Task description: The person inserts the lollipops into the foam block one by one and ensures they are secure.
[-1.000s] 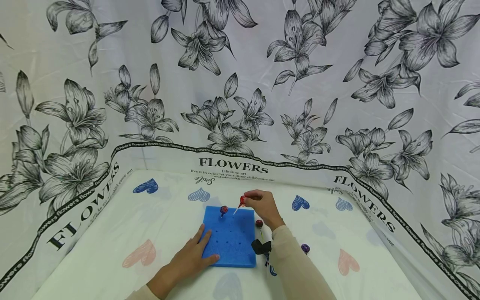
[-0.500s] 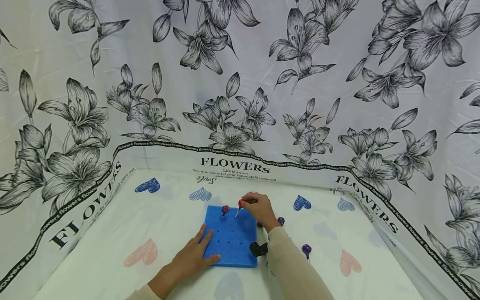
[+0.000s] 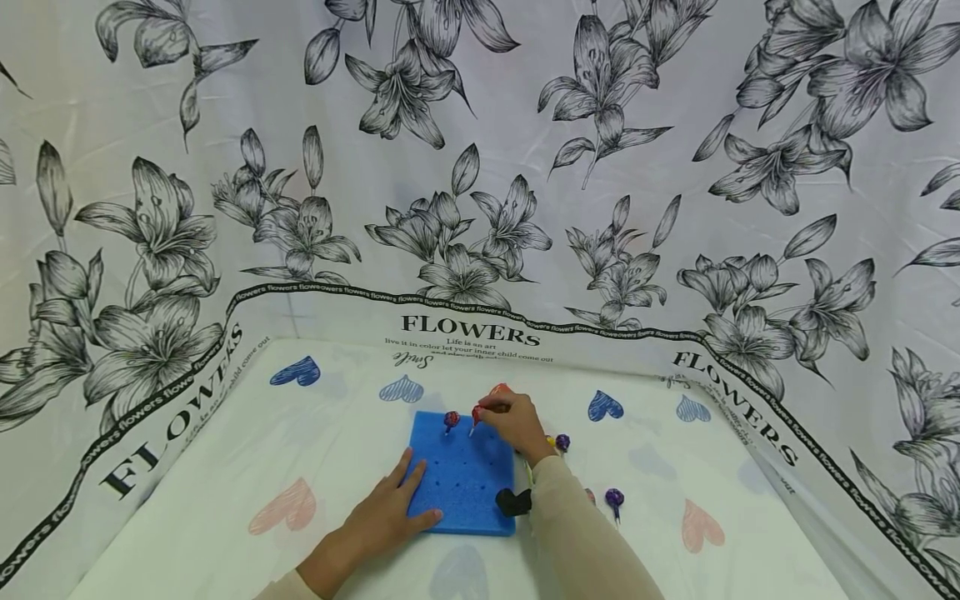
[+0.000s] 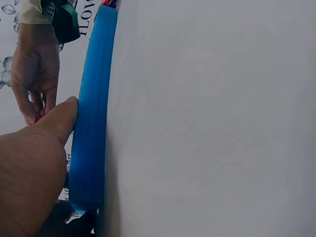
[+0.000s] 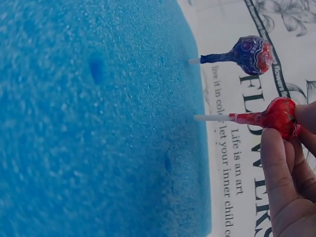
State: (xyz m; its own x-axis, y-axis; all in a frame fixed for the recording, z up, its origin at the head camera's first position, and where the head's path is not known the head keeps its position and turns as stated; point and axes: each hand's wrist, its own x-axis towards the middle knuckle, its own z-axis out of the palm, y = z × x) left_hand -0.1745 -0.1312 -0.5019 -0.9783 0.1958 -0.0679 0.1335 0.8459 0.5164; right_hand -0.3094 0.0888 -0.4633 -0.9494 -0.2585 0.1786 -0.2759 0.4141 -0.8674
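Observation:
A blue foam block (image 3: 468, 504) with small holes in its top lies on the cloth. Along its left edge rests my left hand (image 3: 378, 508), fingers spread and thumb over the near corner. My right hand (image 3: 520, 423) pinches a red-wrapped lollipop (image 5: 280, 117) by its head, over the far part of the block. The white stick points down, its tip right at the foam surface in the right wrist view. Beside it, a purple-and-red lollipop (image 5: 252, 55) stands with its stick in the foam.
Right of the block lie loose lollipops, among them a purple one (image 3: 614, 498) and another purple one (image 3: 562, 442) partly behind the right forearm. A black wrist camera (image 3: 513, 502) overhangs the block's right edge. A flower-printed curtain (image 3: 555, 250) rises behind.
My right hand has lowered slightly, bringing the red lollipop down to the foam with its stick more upright. The left hand stays where it was on the block.

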